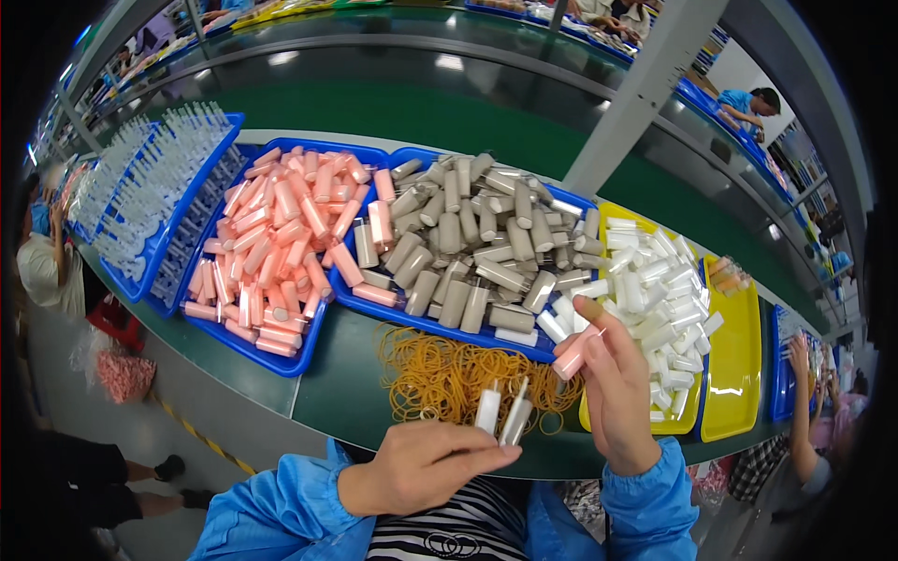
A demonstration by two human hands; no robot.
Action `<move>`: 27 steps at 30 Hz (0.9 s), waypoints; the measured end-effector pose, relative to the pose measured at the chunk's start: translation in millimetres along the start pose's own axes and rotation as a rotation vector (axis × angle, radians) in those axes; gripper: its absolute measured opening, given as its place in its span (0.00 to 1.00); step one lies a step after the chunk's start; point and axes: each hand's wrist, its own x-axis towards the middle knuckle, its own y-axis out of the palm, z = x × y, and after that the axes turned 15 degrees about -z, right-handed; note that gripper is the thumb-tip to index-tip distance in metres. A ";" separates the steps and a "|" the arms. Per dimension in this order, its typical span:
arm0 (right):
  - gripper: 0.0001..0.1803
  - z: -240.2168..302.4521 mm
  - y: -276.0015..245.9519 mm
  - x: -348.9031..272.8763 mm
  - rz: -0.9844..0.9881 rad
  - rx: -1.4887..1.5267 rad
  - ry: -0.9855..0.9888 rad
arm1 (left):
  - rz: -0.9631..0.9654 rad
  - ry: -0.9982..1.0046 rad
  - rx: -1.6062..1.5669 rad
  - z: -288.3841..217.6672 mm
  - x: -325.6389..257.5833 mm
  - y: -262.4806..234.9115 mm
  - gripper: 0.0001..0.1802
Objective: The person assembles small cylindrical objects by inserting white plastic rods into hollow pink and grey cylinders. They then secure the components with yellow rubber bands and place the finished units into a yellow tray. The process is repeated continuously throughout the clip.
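My left hand (426, 465) grips two small spray bottles (502, 413), one white and one grey-beige, tips pointing up, just over the near edge of the green bench. My right hand (613, 383) holds a pink bottle (572, 357) near the corner of the yellow tray. A loose heap of yellow rubber bands (440, 374) lies on the bench between my hands and the trays. Both sleeves are blue.
Blue trays hold pink bottles (281, 248) and grey-beige bottles (468, 243); a yellow tray (739, 355) holds white bottles (655, 290). At far left a blue rack (154, 201) carries clear tubes. A grey post (636, 93) rises behind. Other people work at left and right.
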 end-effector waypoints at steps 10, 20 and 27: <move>0.25 -18.0 -19.9 -11.7 0.035 -0.067 0.086 | 0.205 -0.017 -0.117 -11.0 5.6 7.7 0.26; 0.23 -18.2 -22.1 -18.8 0.191 -0.175 0.088 | 0.193 0.033 -0.007 -8.8 4.4 7.3 0.21; 0.23 -34.2 -16.8 -49.3 0.204 -0.104 -0.135 | -0.050 0.056 0.056 -1.4 -3.1 14.3 0.18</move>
